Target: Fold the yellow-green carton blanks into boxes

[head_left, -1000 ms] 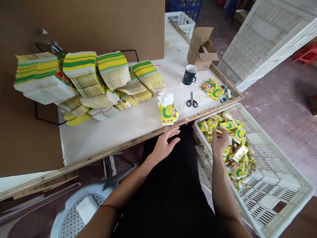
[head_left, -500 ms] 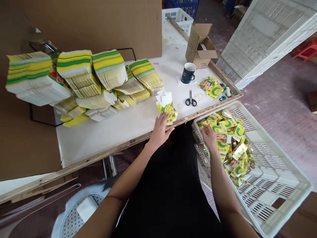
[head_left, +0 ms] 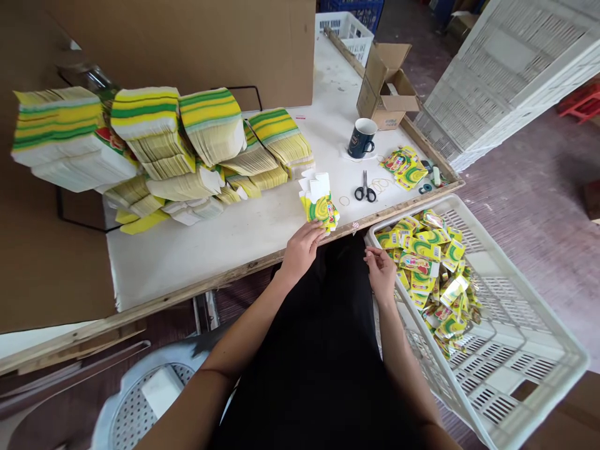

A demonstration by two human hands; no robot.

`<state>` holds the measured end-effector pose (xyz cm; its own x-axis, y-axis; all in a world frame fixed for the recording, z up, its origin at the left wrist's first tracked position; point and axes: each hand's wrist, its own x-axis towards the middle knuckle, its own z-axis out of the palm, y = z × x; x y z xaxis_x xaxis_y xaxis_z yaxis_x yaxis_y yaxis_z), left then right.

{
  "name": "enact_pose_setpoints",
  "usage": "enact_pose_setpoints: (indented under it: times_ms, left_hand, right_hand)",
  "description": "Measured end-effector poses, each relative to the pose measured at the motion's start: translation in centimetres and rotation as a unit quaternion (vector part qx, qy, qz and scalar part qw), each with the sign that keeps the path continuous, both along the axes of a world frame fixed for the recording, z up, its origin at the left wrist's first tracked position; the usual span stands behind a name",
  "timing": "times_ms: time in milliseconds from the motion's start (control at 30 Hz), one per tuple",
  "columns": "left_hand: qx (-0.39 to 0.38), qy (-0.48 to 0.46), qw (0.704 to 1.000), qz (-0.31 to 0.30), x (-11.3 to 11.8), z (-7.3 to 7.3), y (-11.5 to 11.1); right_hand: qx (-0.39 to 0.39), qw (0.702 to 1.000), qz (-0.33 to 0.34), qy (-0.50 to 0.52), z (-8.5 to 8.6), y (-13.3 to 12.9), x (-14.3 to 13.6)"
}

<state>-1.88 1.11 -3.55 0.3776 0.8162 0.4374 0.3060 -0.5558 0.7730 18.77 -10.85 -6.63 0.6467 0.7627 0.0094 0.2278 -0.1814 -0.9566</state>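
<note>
A small pile of flattened yellow-green cartons (head_left: 321, 209) with white flaps lies at the table's front edge. My left hand (head_left: 301, 251) is at its near end, fingertips on top and the thumb low, pinching the edge of a carton. To the right, my right hand (head_left: 381, 275) hovers beside the left rim of a white plastic crate (head_left: 520, 275). Its fingers are curled in toward the thumb, and no object shows in them. Inside the crate lies a heap of filled-looking yellow-green cartons (head_left: 424, 250).
Stacks of folded cartons (head_left: 210, 119) line the table's left. Scissors (head_left: 365, 189), rubber bands (head_left: 380, 185), a dark mug (head_left: 362, 140), more yellow packs (head_left: 404, 167) and an open cardboard box (head_left: 387, 94) are at right. A wooden strip (head_left: 225, 273) edges the table.
My right hand has moved left, out from over the crate's cartons to beside its rim. My left hand has slid back toward the near edge of the carton pile.
</note>
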Motion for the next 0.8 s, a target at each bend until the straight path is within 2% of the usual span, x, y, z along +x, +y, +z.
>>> enact_pose_setpoints:
  times_ms: [100, 167, 233, 300, 367, 433, 533, 600, 667, 733, 800]
  left_hand:
    - [0.049, -0.054, 0.996, 0.057, -0.3, 0.8, -0.5]
    - [0.082, -0.08, 0.991, 0.07, -0.5, 1.5, -1.2]
    - [0.102, -0.084, 0.991, 0.025, -0.5, 2.1, -2.4]
    - [0.111, -0.077, 0.989, -0.062, -0.2, 2.3, -3.8]
    - [0.116, -0.079, 0.98, -0.139, 0.1, 2.2, -5.3]
    - [0.133, -0.1, 0.971, -0.171, 0.4, 2.0, -6.6]
    - [0.132, -0.163, 0.971, -0.118, 0.6, 2.2, -7.6]
    - [0.055, -0.221, 0.972, -0.057, 0.6, 2.6, -7.6]
    - [-0.074, -0.276, 0.957, -0.047, 0.7, 3.0, -7.1]
    - [-0.203, -0.301, 0.927, -0.095, 0.8, 3.3, -6.4]
    - [-0.292, -0.292, 0.897, -0.155, 0.9, 3.2, -5.9]
  right_hand:
    - [0.024, 0.998, 0.021, 0.053, 2.0, 0.2, -1.5]
    - [0.039, 0.99, 0.071, 0.113, 3.5, 0.3, -2.4]
    - [0.046, 0.972, 0.141, 0.18, 4.8, 0.4, -3.1]
    - [0.048, 0.959, 0.177, 0.215, 5.7, 0.5, -3.5]
    - [0.053, 0.962, 0.163, 0.213, 6.0, 0.6, -3.6]
    - [0.059, 0.969, 0.132, 0.2, 5.9, 0.5, -3.4]
    - [0.062, 0.973, 0.102, 0.199, 5.6, 0.0, -3.0]
    - [0.059, 0.971, 0.096, 0.212, 5.6, -0.5, -3.1]
    - [0.058, 0.967, 0.097, 0.229, 5.7, -0.9, -3.4]
    - [0.059, 0.962, 0.107, 0.243, 5.7, -1.1, -3.9]
    - [0.057, 0.959, 0.123, 0.247, 5.8, -1.1, -4.3]
